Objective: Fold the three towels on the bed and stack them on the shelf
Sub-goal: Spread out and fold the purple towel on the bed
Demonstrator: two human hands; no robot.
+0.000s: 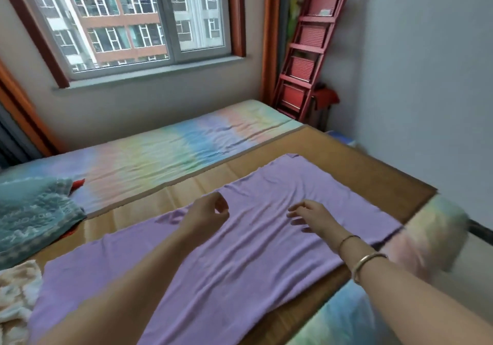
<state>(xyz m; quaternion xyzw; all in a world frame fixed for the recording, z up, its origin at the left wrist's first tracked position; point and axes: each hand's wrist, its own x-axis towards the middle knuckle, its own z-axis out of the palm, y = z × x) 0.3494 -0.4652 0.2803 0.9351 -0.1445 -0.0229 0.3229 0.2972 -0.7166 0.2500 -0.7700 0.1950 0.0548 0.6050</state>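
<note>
Daylight from a window (138, 19) fills a small bedroom, and a bed (373, 174) with a tan mat takes up most of the frame.

Nearest, both forearms reach in from the bottom edge over a purple towel (240, 259), which lies spread flat on the mat. Its long axis runs from the lower left of the frame to the upper right, ending near the mat's far edge.

The left hand (206, 215) sits at the towel's far long edge, fingers curled with thumb and fingertips close together; whether it already pinches the cloth I cannot tell. The right hand (312, 218) hovers over the towel's middle right, fingers loosely spread, holding nothing. Bangles (365, 262) ring that wrist.

My reading: the first fold is about to start. The left hand is nearer that far long edge, so drawing it across toward the near side looks like the likely move.

At the left edge, a cream towel (16, 299) lies crumpled low down, and a teal towel (34, 216) is bunched above it. Neither is folded.

Farther back, a pastel sheet (170, 147) covers the bed under the window, and a red ladder-like rack (309, 51) leans in the upper-right corner. No shelf is clearly identifiable.
</note>
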